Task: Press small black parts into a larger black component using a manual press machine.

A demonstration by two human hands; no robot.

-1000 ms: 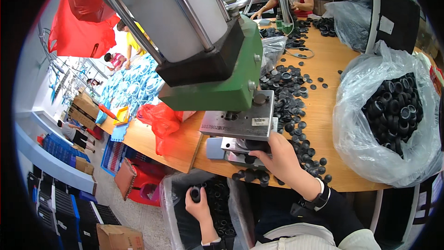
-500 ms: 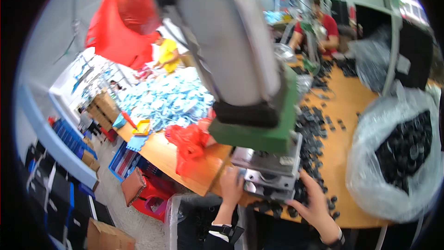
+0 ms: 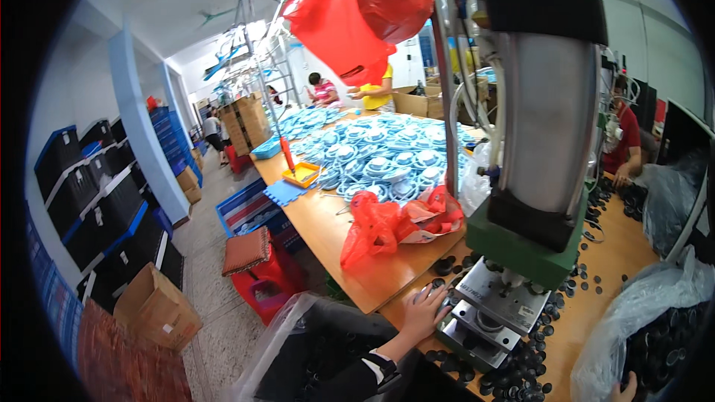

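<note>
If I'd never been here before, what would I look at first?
Probably the bright red plastic hanging at the top middle. Next might be the tall grey and green press, right of centre, then the big heap of light blue things on the wooden table in the middle.

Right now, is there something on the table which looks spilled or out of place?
Yes, possibly: many black round pieces lie loose on the wooden table around the green press, while more sit inside the clear plastic bag. They look out of place, though I cannot tell whether they spilled.
</note>
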